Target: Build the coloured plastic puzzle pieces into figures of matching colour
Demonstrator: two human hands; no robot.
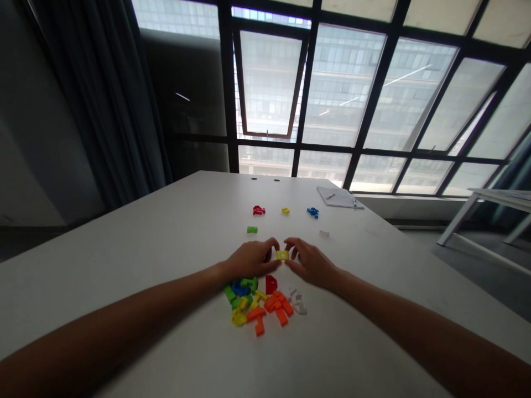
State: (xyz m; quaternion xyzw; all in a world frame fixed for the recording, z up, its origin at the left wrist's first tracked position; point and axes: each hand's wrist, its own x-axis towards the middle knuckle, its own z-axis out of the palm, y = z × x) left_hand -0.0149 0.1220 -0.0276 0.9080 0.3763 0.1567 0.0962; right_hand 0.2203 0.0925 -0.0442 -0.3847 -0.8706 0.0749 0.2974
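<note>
Nearest the camera, the two bare forearms, the left one (120, 329) and the right one (418, 329), rise from the lower corners of the frame over a white surface (157, 243). Between them, at lower centre, lies a loose pile of plastic pieces: orange T-shaped pieces (258, 316), yellow pieces (239, 317), green pieces (229, 293), a blue piece (239, 288) partly hidden, a red piece (271, 283) and white pieces (299, 303). Just above the pile, near the middle of the frame, the left hand (256, 257) and right hand (310, 261) meet at a small yellow rectangular block (279, 255) with an opening in it, fingertips of each drawn in on opposite ends; whether it also rests on the surface cannot be told. Higher up stand a green block (252, 229), a white piece (324, 234), a red cluster (258, 210), a yellow piece (285, 211) and a blue cluster (312, 212), well apart from one another. The step in hand seems to be turning or lining up the yellow block. From here, the next move would call for a light, steady pinch, keeping its opening uncovered, and perhaps one hand freed to reach a matching piece.
</note>
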